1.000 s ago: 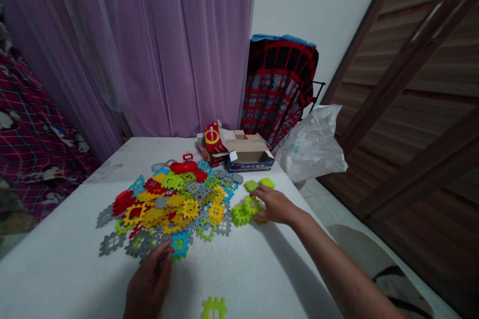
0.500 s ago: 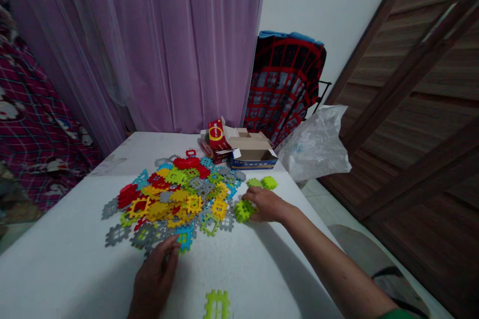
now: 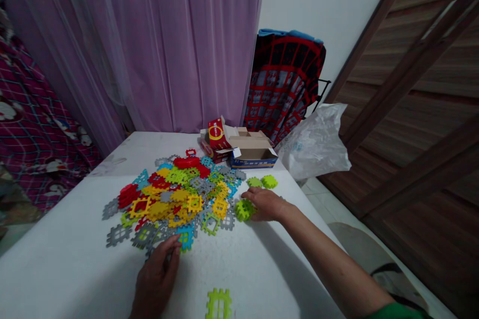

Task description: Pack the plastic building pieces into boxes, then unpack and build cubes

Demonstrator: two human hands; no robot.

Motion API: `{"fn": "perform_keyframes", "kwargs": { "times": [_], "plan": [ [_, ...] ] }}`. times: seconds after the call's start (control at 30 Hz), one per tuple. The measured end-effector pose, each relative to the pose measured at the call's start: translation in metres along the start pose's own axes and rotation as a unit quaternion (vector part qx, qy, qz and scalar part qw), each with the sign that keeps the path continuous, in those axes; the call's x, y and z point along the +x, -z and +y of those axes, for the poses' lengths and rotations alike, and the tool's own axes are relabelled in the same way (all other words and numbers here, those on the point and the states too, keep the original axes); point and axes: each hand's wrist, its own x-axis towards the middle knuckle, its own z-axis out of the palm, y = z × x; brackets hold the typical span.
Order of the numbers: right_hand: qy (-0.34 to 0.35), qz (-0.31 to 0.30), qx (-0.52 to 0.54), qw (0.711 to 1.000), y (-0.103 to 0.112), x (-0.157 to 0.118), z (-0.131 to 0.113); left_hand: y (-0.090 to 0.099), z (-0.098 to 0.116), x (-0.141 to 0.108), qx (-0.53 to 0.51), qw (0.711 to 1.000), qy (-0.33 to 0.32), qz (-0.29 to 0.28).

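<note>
A heap of flat notched plastic pieces point(image 3: 160, 209) in yellow, red, grey, blue and green spreads over the left and middle of the white table point(image 3: 232, 269). My right hand point(image 3: 265, 204) is closed on a green block point(image 3: 244, 210) just right of the heap. Behind that hand lie two more green items, a flatter one point(image 3: 255, 182) and a thicker one point(image 3: 269, 181). At the heap's near edge, my left hand point(image 3: 160, 269) has its fingers curled beside a blue piece point(image 3: 186, 237); what they hold, if anything, is hidden. A single green piece point(image 3: 219, 304) lies near the front edge.
Open cardboard boxes, one red point(image 3: 217, 132) and one blue point(image 3: 254, 162), stand at the back of the table. A clear plastic bag point(image 3: 314, 144) hangs by the right edge. Purple curtains point(image 3: 168, 50) are behind the table.
</note>
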Motion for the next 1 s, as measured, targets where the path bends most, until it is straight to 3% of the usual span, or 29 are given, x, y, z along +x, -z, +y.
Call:
{"fn": "perform_keyframes", "kwargs": {
  "times": [0.2, 0.37, 0.57, 0.8, 1.0],
  "plan": [
    [-0.010, 0.003, -0.001, 1.000, 0.014, -0.003, -0.002, 0.007, -0.001, 0.007, 0.024, 0.998, -0.040, 0.041],
    [0.031, 0.057, -0.009, 0.998, 0.033, 0.012, -0.017, 0.022, -0.021, 0.039, 0.103, 0.986, -0.081, 0.106],
    [0.073, 0.111, -0.016, 0.991, 0.043, 0.076, -0.069, 0.023, -0.053, 0.060, 0.136, 0.969, -0.079, 0.191],
    [0.062, 0.143, -0.025, 0.988, 0.037, 0.170, -0.130, 0.016, -0.064, 0.055, 0.096, 0.977, -0.015, 0.191],
    [0.051, 0.123, -0.018, 0.991, 0.024, 0.214, -0.151, 0.012, -0.065, 0.053, 0.048, 0.979, 0.038, 0.193]
  ]
}}
